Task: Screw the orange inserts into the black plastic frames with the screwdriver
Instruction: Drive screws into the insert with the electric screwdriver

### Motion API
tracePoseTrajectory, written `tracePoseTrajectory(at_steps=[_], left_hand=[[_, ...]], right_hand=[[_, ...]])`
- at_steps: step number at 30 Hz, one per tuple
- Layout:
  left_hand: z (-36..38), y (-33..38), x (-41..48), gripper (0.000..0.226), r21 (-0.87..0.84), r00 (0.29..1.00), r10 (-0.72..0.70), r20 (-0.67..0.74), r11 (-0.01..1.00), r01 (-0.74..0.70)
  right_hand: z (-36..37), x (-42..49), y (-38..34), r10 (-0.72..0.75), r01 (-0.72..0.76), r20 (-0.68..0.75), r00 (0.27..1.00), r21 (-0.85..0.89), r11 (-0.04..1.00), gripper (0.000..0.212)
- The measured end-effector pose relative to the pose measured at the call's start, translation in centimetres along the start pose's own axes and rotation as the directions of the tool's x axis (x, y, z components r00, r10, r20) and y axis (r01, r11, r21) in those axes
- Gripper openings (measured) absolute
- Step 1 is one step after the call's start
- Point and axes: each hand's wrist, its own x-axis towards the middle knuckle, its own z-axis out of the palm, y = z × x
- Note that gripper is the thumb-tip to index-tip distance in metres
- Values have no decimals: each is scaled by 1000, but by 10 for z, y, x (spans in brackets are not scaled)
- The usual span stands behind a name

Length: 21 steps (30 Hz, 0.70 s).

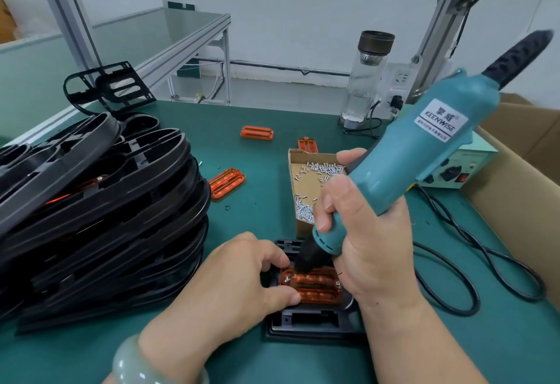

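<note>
Teal screwdriver [409, 153] gripped in right hand [363, 241], tail toward 1 o'clock, bit on the orange insert [315, 288] lying 9-to-3 in its black frame [312, 323], tabletop [257, 153] 6 o'clock; left hand [230, 280] pinches the insert.

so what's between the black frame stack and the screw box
One loose orange insert lying flat on the green mat, shown in the head view.

Green-topped table [260, 111], with a leaning stack of black frames [100, 202] at the left. Mid-table, a far orange insert [257, 133] and a near orange insert [227, 182], well apart. Right of these, a cardboard tray [301, 229] of screws [318, 169]. At the near edge, a single black frame [309, 321], flat. Far right: glass bottle [365, 80], control box [460, 168], looped black cable [478, 299].
</note>
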Motion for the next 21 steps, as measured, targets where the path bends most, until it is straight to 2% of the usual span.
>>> tracePoseTrajectory(at_steps=[4,7,11,14,18,21], left_hand=[[-3,5,1,31,-8,998,42,51,999,-42],[-7,8,0,18,-18,998,46,48,999,-45],[-4,6,0,21,-11,999,21,37,1000,-20],[-2,3,0,34,1,999,14,38,1000,-14],[-4,6,1,27,-16,999,28,23,999,-28],[-4,6,1,28,-7,999,24,28,1000,-24]], right_hand=[[4,2,0,27,-31,216,976,18,999,23],[9,8,1,67,-74,298,952,11,997,34],[11,13,4,105,-118,309,945,25,993,38],[10,11,4,108,-125,298,949,41,991,38],[7,8,2,101,-117,259,960,44,992,18],[2,5,1,107,-125,240,965,58,990,15]])
